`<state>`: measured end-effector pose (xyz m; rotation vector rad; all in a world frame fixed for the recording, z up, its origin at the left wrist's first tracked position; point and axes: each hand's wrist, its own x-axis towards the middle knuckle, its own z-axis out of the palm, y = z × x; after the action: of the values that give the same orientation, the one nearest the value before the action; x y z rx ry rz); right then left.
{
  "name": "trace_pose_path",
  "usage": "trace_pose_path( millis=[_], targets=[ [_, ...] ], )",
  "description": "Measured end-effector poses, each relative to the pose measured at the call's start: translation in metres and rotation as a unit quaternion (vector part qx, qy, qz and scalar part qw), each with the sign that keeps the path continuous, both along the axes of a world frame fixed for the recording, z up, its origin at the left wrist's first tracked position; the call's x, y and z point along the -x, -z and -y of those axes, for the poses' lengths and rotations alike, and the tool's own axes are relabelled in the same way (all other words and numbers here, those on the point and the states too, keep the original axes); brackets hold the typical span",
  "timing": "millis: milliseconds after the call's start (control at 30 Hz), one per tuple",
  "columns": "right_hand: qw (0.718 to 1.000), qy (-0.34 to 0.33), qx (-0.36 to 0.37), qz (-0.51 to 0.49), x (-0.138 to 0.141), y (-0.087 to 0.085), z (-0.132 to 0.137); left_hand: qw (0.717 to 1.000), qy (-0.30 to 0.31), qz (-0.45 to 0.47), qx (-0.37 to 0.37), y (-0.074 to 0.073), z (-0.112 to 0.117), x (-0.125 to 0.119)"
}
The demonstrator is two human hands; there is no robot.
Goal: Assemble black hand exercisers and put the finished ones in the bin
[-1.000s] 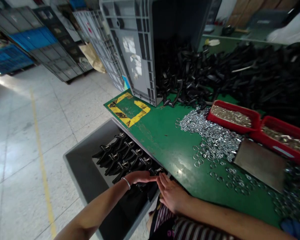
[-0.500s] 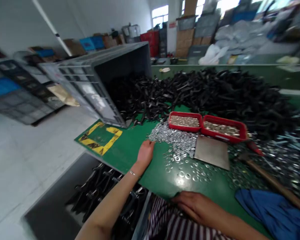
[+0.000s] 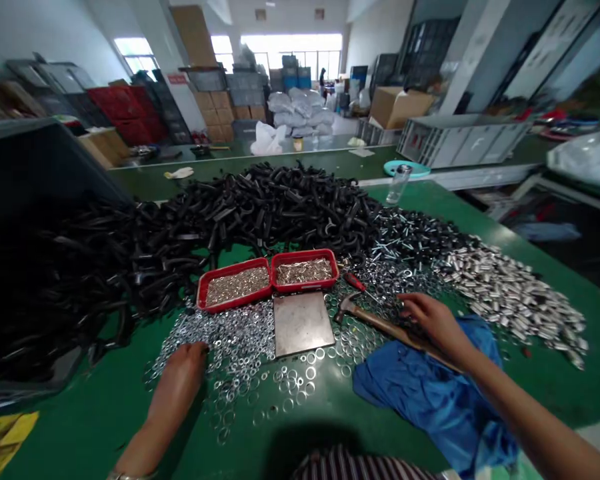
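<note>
My left hand [image 3: 179,375] rests at the near left edge of a spread of small silver washers [image 3: 240,333]. Its fingers are curled together, and whatever they might hold is hidden. Over the wooden handle of a claw hammer [image 3: 375,321] reaches my right hand [image 3: 433,323], fingers stretched and partly apart, close to a heap of metal rings [image 3: 385,280]. I see nothing held in it. A blue cloth [image 3: 420,393] lies beneath the right wrist. Between the hands sits a square metal plate [image 3: 303,325], with larger rings [image 3: 300,381] scattered in front.
Two red trays [image 3: 305,285] of small metal pins stand behind the plate. A long heap of black curved parts [image 3: 280,207] spans the back, near a tipped grey crate [image 3: 40,160]. Silver cylinders [image 3: 515,290], a red-handled screwdriver [image 3: 354,281] and a clear bottle [image 3: 399,183] are to the right.
The view has swung right. My right hand has moved from the table's front edge out to the hammer and rings. My left hand is now beside the washers, still curled.
</note>
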<state>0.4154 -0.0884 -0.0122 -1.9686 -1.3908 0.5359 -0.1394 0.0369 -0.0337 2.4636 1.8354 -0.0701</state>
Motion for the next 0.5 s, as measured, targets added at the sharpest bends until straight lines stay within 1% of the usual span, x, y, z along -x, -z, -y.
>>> trace_pose_path(
  millis=[33, 100, 167, 267, 333, 367, 433, 500],
  targets=[
    [0.999, 0.024, -0.006, 0.026, -0.018, 0.004, -0.004, 1.000, -0.007, 0.002, 0.007, 0.000, -0.002, 0.000],
    [0.990, 0.069, -0.017, 0.121, -0.054, 0.009, -0.008, 0.999, -0.023, 0.026, 0.014, 0.004, -0.005, 0.004],
    [0.971, 0.117, -0.014, 0.207, -0.090, 0.011, -0.008, 0.996, -0.048, 0.079, 0.019, 0.014, -0.010, 0.013],
    [0.949, 0.187, -0.002, 0.255, -0.135, 0.011, -0.005, 0.980, -0.089, 0.175, 0.043, 0.031, -0.017, 0.027],
    [0.930, 0.237, -0.005, 0.280, -0.155, 0.012, -0.004, 0.968, -0.109, 0.218, 0.056, 0.039, -0.019, 0.032],
    [0.917, 0.272, -0.010, 0.292, -0.161, 0.013, -0.004, 0.964, -0.116, 0.231, 0.059, 0.042, -0.018, 0.033],
    [0.884, 0.359, -0.009, 0.300, -0.169, 0.016, -0.005, 0.959, -0.125, 0.247, 0.057, 0.043, -0.015, 0.032],
    [0.857, 0.437, 0.013, 0.273, -0.172, 0.021, -0.007, 0.958, -0.128, 0.251, 0.049, 0.044, -0.010, 0.031]
  ],
)
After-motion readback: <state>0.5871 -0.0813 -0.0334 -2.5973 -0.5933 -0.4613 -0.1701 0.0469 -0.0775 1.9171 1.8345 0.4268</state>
